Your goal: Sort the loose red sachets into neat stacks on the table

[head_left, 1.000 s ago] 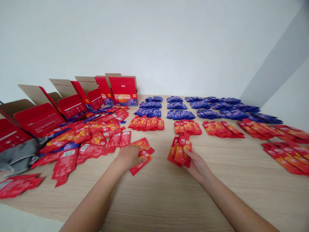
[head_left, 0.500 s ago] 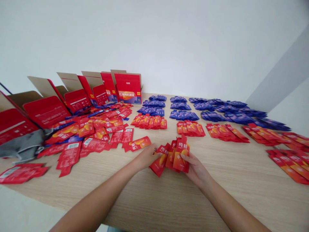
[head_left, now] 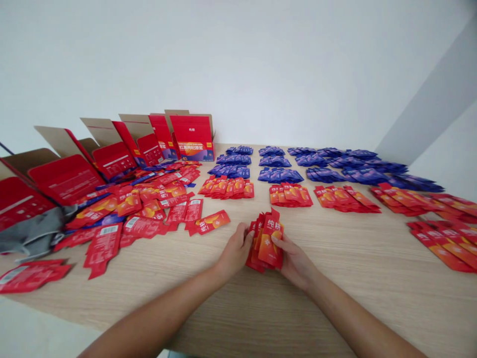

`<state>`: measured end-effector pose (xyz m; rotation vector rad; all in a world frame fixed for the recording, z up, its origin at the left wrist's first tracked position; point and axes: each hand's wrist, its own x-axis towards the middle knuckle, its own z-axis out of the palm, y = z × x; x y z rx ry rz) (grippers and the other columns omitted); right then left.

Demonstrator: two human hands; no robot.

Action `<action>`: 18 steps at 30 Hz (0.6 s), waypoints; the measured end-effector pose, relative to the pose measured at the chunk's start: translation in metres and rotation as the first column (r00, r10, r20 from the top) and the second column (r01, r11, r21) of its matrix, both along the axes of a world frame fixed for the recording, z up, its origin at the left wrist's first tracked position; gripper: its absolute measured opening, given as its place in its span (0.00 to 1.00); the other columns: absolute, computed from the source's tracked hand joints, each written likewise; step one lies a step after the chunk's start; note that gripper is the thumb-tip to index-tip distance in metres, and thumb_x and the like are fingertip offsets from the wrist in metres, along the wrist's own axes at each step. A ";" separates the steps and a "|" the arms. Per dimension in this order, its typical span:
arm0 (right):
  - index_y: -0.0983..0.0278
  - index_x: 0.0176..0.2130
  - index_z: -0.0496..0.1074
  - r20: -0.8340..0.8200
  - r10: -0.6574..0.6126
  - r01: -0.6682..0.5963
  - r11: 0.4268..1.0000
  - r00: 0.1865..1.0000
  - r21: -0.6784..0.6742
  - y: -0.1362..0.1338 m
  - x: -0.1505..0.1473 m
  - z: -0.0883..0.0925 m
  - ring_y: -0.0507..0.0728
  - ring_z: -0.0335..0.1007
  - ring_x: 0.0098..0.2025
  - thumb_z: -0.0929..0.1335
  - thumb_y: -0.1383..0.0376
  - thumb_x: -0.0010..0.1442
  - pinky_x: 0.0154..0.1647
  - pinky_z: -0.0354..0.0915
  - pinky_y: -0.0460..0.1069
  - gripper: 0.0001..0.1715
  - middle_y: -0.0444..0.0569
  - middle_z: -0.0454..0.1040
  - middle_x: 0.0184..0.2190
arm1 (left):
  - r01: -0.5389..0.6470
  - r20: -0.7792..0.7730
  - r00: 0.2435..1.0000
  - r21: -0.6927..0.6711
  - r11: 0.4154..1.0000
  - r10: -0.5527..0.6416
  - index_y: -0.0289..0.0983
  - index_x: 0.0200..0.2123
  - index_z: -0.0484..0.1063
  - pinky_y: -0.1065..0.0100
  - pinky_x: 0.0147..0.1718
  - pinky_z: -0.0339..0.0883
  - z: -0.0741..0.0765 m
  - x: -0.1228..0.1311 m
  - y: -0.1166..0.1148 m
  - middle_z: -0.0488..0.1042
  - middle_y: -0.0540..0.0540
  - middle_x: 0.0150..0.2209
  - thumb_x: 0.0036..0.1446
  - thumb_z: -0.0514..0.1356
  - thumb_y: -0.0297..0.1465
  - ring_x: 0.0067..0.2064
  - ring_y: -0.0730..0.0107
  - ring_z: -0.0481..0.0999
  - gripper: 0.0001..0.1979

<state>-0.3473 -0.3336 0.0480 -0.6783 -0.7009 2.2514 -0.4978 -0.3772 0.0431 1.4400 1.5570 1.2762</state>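
Note:
Near the table's front middle, a small overlapping bunch of red sachets (head_left: 269,243) is held between both hands. My left hand (head_left: 238,248) grips its left edge, thumb in front. My right hand (head_left: 294,256) pinches the right edge, with the thumb on the foremost sachet. The fingers behind the bunch are hidden. Just left of my hands a single red sachet (head_left: 212,222) lies beside the loose pile of red sachets (head_left: 143,223). Beyond the hands are fanned stacks of red sachets, one at centre (head_left: 290,194) and one to its left (head_left: 227,187).
Open red boxes (head_left: 192,136) stand along the back left. Rows of blue sachet stacks (head_left: 279,175) cover the back middle and right. More red stacks (head_left: 443,243) lie at the right. A grey cloth (head_left: 35,233) is at the far left on the wooden table (head_left: 354,278).
My hands have come closer together, and the sachets between them now overlap in one tighter bunch. The view has shifted slightly.

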 end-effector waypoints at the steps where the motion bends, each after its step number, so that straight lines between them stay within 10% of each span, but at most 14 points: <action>1: 0.61 0.47 0.70 -0.001 -0.004 0.004 1.000 1.000 -0.005 0.000 0.000 -0.001 0.56 0.77 0.42 0.74 0.69 0.48 0.46 0.71 0.52 0.26 0.47 0.79 0.44 | 0.012 -0.086 0.996 -0.007 1.000 -0.013 0.39 0.35 0.60 0.65 0.36 0.66 0.002 -0.002 0.000 0.70 0.49 0.32 0.64 0.46 0.39 0.35 0.67 0.71 0.11; 5: 0.62 0.47 0.70 -0.013 -0.040 0.040 0.998 0.999 -0.039 0.007 0.002 -0.004 0.56 0.77 0.43 0.73 0.68 0.51 0.47 0.71 0.52 0.23 0.48 0.79 0.44 | 0.035 -0.474 0.880 -0.008 0.999 -0.034 0.38 0.37 0.65 0.63 0.43 0.65 0.015 -0.025 0.005 0.72 0.44 0.37 0.65 0.44 0.38 0.41 0.64 0.72 0.14; 12: 0.63 0.44 0.72 -0.003 -0.107 0.107 0.993 0.994 -0.057 0.022 0.016 -0.008 0.56 0.77 0.41 0.72 0.67 0.52 0.44 0.72 0.52 0.18 0.47 0.80 0.41 | -0.298 -0.884 0.468 -0.135 0.945 0.021 0.27 0.51 0.64 0.56 0.55 0.57 0.018 -0.092 0.017 0.68 0.31 0.51 0.58 0.56 0.37 0.56 0.51 0.65 0.22; 18: 0.60 0.44 0.71 0.015 -0.154 0.154 0.988 0.988 0.002 0.023 0.017 -0.005 0.55 0.77 0.41 0.72 0.70 0.48 0.42 0.72 0.50 0.21 0.45 0.80 0.41 | -0.031 -0.850 0.500 -0.212 0.977 -0.168 0.37 0.51 0.67 0.59 0.53 0.60 0.016 -0.081 0.011 0.69 0.39 0.50 0.53 0.57 0.29 0.54 0.57 0.66 0.21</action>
